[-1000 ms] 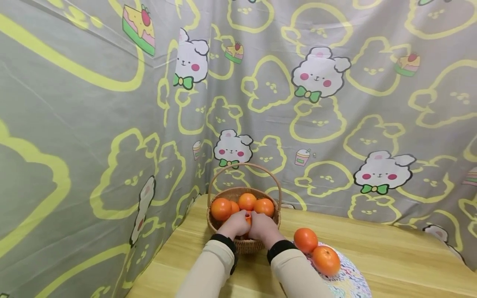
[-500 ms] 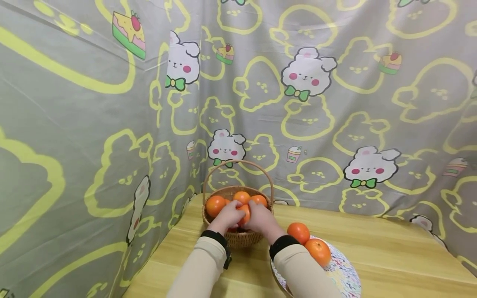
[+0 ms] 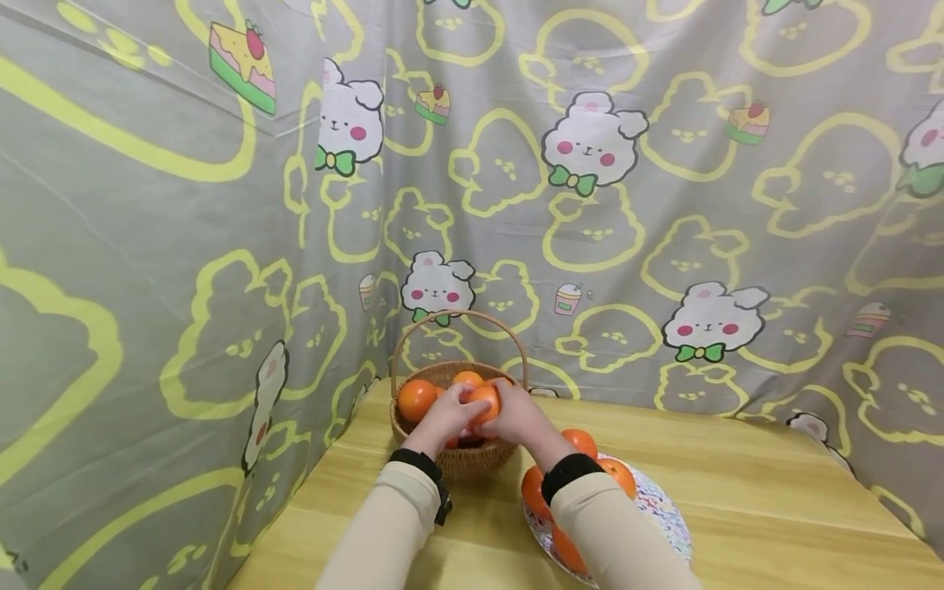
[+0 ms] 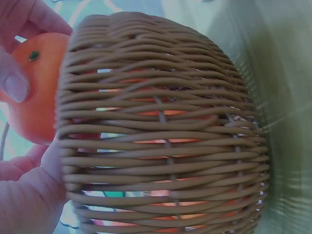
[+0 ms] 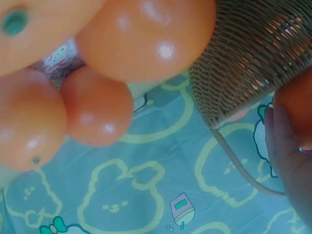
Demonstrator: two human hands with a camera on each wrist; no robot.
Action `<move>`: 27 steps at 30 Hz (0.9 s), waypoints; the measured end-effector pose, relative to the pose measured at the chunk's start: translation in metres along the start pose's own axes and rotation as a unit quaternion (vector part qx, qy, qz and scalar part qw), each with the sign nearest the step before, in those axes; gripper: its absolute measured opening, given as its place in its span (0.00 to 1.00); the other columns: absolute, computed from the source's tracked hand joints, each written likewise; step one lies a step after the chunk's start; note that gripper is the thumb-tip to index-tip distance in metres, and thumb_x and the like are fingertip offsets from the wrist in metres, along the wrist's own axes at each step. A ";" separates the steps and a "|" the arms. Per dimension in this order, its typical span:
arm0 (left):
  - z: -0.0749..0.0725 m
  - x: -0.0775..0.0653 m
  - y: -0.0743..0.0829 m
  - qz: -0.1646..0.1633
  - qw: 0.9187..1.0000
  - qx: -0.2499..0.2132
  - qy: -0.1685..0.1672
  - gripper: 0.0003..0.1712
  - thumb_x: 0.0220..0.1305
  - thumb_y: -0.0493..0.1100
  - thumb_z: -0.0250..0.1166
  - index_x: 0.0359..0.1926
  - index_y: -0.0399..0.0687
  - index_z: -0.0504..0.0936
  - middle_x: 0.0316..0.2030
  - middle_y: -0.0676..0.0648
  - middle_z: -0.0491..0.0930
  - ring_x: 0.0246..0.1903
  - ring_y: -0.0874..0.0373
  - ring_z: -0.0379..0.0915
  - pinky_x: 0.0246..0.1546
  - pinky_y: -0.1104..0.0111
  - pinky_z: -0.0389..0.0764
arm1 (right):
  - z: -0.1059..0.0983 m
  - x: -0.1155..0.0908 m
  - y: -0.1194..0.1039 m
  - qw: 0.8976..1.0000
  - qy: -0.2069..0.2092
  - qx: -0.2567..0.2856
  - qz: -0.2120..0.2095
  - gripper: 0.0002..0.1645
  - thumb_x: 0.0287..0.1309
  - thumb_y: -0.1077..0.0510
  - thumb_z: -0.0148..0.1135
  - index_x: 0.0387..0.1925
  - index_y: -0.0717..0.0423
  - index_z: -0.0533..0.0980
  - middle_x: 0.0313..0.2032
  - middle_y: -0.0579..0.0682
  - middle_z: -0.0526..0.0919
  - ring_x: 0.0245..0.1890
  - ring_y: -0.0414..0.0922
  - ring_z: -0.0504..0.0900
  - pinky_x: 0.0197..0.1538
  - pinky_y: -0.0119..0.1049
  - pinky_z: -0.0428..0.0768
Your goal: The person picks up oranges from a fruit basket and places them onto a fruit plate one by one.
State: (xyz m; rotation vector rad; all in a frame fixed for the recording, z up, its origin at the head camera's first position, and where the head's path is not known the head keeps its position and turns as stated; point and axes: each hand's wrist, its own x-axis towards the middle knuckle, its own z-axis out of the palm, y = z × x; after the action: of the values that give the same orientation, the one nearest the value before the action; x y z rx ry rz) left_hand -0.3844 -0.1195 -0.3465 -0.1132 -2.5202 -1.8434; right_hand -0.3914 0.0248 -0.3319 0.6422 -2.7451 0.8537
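Note:
Just over the front of the wicker basket [image 3: 472, 460], both hands hold one orange [image 3: 484, 404] between them. My left hand [image 3: 442, 416] grips it from the left and my right hand [image 3: 519, 416] curls round its right side. In the left wrist view this orange [image 4: 41, 97], with a small green stem spot, shows beside the basket wall [image 4: 161, 126]. At the right edge of the right wrist view, fingers of the right hand [image 5: 290, 156] lie against the orange [image 5: 297, 109]. More oranges [image 3: 417, 400] lie in the basket, partly hidden by the hands.
A round patterned plate [image 3: 660, 512] stands right of the basket with several oranges [image 3: 618, 475] on it, partly behind the right sleeve. The basket's arched handle [image 3: 460, 313] rises at the back. Bear-print cloth [image 3: 590, 246] surrounds the wooden table [image 3: 737, 475].
The hands have raised the orange from among the others in the basket and shifted slightly right with it. The head view has turned rightward, and more oranges show on the plate.

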 end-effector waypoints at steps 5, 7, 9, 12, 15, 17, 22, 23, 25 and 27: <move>0.006 -0.003 0.012 0.008 1.000 0.015 -0.008 0.33 0.54 0.54 0.66 0.57 0.46 0.67 0.49 0.43 0.72 0.35 0.54 0.75 0.32 0.63 0.79 | -0.018 -0.011 0.003 1.000 -0.003 0.028 0.002 0.44 0.38 0.51 0.73 0.57 0.61 0.65 0.46 0.56 0.74 0.41 0.49 0.74 0.42 0.42 0.75; 0.009 -0.006 0.016 0.012 1.000 0.021 -0.012 0.33 0.53 0.54 0.66 0.57 0.46 0.67 0.49 0.42 0.72 0.36 0.53 0.75 0.32 0.63 0.79 | -0.024 -0.017 0.005 0.999 -0.007 0.045 0.000 0.42 0.41 0.53 0.71 0.58 0.62 0.65 0.46 0.56 0.75 0.41 0.49 0.75 0.42 0.43 0.75; 0.013 -0.010 0.019 0.023 0.999 0.029 -0.015 0.34 0.54 0.54 0.66 0.57 0.45 0.67 0.49 0.41 0.72 0.38 0.53 0.75 0.32 0.63 0.79 | -0.030 -0.022 0.007 0.998 -0.011 0.067 0.008 0.41 0.45 0.53 0.69 0.59 0.62 0.65 0.47 0.56 0.75 0.41 0.48 0.75 0.42 0.42 0.75; 0.020 -0.015 0.023 0.039 0.998 0.032 -0.022 0.34 0.54 0.55 0.66 0.58 0.45 0.67 0.50 0.41 0.72 0.42 0.51 0.74 0.34 0.62 0.80 | -0.038 -0.029 0.012 0.996 -0.009 0.087 0.010 0.34 0.48 0.55 0.67 0.56 0.62 0.68 0.45 0.54 0.76 0.38 0.46 0.75 0.38 0.39 0.75; 0.029 -0.019 0.027 0.059 0.997 0.033 -0.028 0.33 0.54 0.55 0.65 0.57 0.46 0.67 0.50 0.41 0.72 0.43 0.51 0.74 0.35 0.61 0.79 | -0.045 -0.037 0.017 0.995 -0.001 0.098 0.009 0.31 0.49 0.56 0.67 0.55 0.61 0.69 0.43 0.53 0.77 0.36 0.45 0.76 0.36 0.37 0.75; 0.035 -0.023 0.030 0.071 0.996 0.040 -0.031 0.32 0.54 0.54 0.66 0.56 0.47 0.68 0.49 0.41 0.72 0.41 0.52 0.74 0.35 0.61 0.79 | -0.050 -0.043 0.021 0.996 0.008 0.091 0.010 0.32 0.49 0.56 0.67 0.56 0.60 0.69 0.46 0.54 0.76 0.38 0.45 0.75 0.37 0.38 0.75; 0.054 -0.029 0.036 0.107 0.990 0.086 -0.044 0.30 0.55 0.55 0.65 0.55 0.47 0.68 0.46 0.44 0.74 0.39 0.54 0.73 0.36 0.64 0.77 | -0.061 -0.063 0.033 0.997 0.023 0.072 0.030 0.35 0.47 0.56 0.68 0.58 0.58 0.67 0.50 0.54 0.74 0.40 0.47 0.74 0.40 0.40 0.75; 0.058 -0.030 0.037 0.116 0.988 0.092 -0.049 0.30 0.55 0.55 0.65 0.55 0.47 0.68 0.45 0.45 0.75 0.39 0.55 0.73 0.36 0.64 0.76 | -0.063 -0.067 0.035 0.997 0.027 0.071 0.032 0.35 0.46 0.56 0.68 0.57 0.59 0.67 0.49 0.55 0.74 0.40 0.47 0.74 0.40 0.40 0.75; 0.067 -0.031 0.037 0.129 0.985 0.100 -0.057 0.29 0.55 0.55 0.65 0.54 0.48 0.69 0.44 0.47 0.76 0.40 0.57 0.73 0.38 0.65 0.76 | -0.067 -0.074 0.040 0.996 0.033 0.070 0.040 0.36 0.45 0.57 0.69 0.57 0.60 0.66 0.48 0.55 0.74 0.39 0.47 0.74 0.39 0.40 0.75; 0.075 -0.032 0.038 0.138 0.983 0.104 -0.066 0.29 0.54 0.56 0.65 0.54 0.50 0.69 0.43 0.49 0.76 0.40 0.57 0.73 0.39 0.66 0.76 | -0.071 -0.082 0.045 0.996 0.039 0.068 0.044 0.36 0.44 0.58 0.70 0.56 0.61 0.66 0.47 0.55 0.75 0.38 0.47 0.74 0.39 0.41 0.76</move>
State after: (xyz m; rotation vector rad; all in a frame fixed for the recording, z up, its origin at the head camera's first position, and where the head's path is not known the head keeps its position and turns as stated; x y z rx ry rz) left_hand -0.3478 -0.0381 -0.3355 -0.5670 -2.6022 -1.5086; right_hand -0.3350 0.1271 -0.3218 0.5013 -2.6805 1.0684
